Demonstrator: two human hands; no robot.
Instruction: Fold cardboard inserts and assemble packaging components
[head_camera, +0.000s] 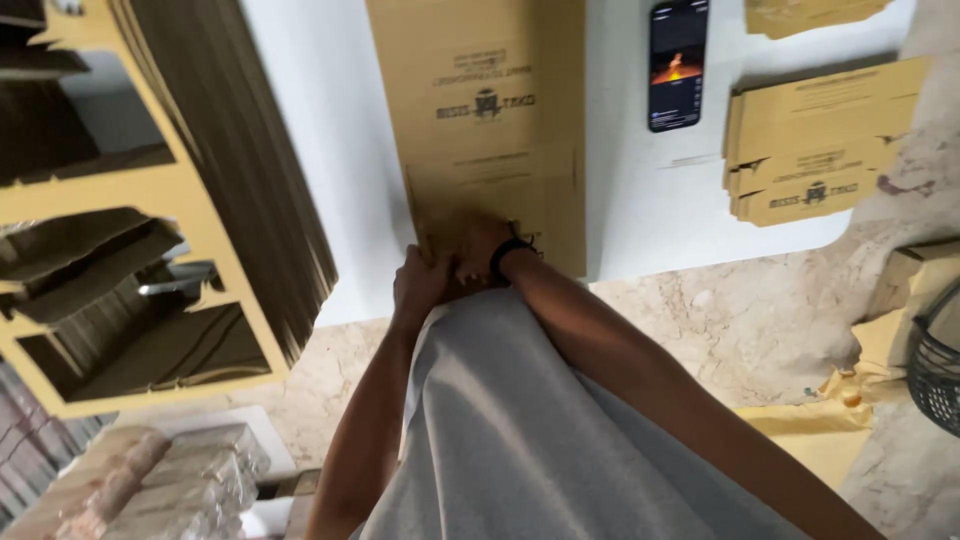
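White tabletop (640, 200) is filling the upper middle of the view, sitting over a beige marbled floor (740, 330). Flat brown cardboard box blank (490, 120) is lying lengthwise on the table, dark printing and a small logo on its face, its near end reaching the table edge. Left hand (420, 285) is curling closed around that near corner; right hand (485, 245), black band at the wrist, is pressing down on the same end, fingers bent, the two hands touching. Grey shirt is covering the lower middle. Dark phone (678, 65) with a lit screen is lying beside the blank. Stack of folded brown boxes (820, 140) is sitting at the table's right end, well apart. Bundled cardboard sheets (200, 200) are leaning at the left.
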